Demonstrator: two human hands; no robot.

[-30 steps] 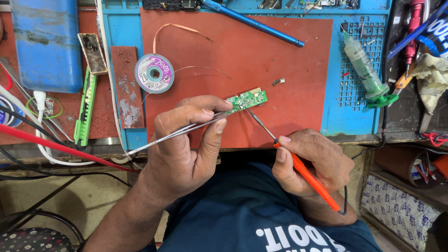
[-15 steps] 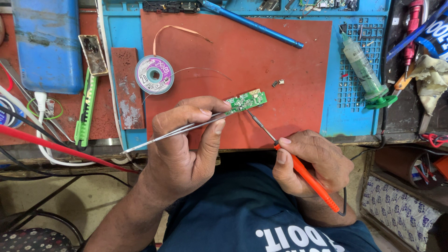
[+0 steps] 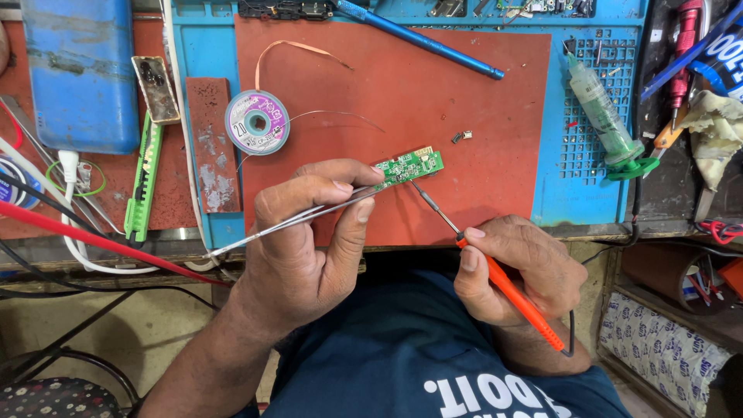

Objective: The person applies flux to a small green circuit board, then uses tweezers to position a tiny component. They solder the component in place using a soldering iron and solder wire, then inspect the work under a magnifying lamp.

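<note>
Mid-job: left hand (image 3: 309, 240) pinching tweezers (image 3: 294, 220) shut against green board (image 3: 409, 166) on red mat (image 3: 464, 93); right hand (image 3: 518, 271) wrapped round orange iron (image 3: 507, 290), tip on board; small part (image 3: 462, 137) loose nearby, not yet placed

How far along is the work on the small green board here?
Done: the green circuit board lies on the red mat, one small part loose beside it. In hand: left hand grips tweezers on it; right hand touches soldering iron to it. Left: cannot tell.
</note>
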